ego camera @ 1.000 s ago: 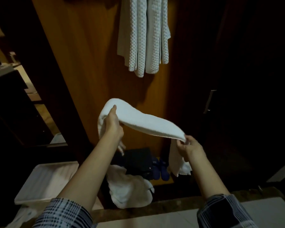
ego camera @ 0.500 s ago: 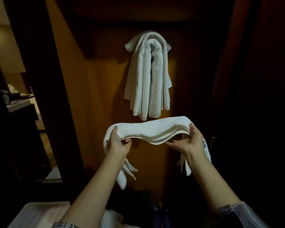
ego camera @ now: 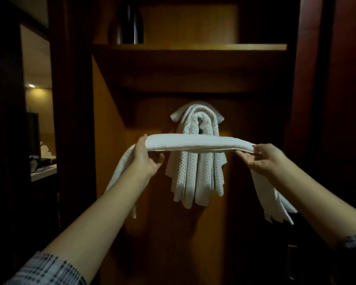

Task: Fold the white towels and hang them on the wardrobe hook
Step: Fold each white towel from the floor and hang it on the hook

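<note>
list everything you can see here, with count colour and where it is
smooth towel: 1, white, stretched level between both hands, ends hanging down
waffle towel: 1, white, hanging folded on the wardrobe back panel, behind the smooth towel
shelf: 1, brown wood, above the waffle towel
dark object: 1, black, on the shelf at left; cannot tell what it is
sleeves: 2, plaid, bottom corners
left hand: 1, grips the smooth towel's left part
right hand: 1, pinches its right part
</note>
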The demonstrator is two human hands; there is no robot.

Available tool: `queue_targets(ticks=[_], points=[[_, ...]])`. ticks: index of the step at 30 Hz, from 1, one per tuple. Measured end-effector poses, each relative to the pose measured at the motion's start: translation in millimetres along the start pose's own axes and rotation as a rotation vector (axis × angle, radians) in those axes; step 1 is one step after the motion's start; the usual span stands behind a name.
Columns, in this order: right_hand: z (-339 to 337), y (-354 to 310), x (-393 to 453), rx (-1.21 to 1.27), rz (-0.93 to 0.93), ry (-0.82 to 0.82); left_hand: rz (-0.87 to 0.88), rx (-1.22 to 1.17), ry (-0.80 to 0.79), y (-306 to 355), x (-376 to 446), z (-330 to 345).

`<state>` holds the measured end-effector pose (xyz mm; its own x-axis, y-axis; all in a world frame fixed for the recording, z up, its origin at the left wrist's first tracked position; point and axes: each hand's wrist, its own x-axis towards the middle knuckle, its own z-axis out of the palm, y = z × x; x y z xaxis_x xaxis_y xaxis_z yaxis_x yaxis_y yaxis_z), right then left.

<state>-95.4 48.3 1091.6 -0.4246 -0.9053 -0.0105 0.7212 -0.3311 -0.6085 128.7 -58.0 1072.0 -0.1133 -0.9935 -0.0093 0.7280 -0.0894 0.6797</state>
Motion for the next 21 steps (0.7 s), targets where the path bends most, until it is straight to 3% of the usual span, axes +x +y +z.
queue_targets(ticks=[10,21], points=[[66.4,-62.5,71.8,-0.021,-0.122,-0.142,0.091,-0.038,-0.081,49.6,64.3,78.9],[127.8,-79.3,205.5,-0.008,-0.167,-0.186,0.117,-0.052,-0.229,63.6,206.3,130.5]])
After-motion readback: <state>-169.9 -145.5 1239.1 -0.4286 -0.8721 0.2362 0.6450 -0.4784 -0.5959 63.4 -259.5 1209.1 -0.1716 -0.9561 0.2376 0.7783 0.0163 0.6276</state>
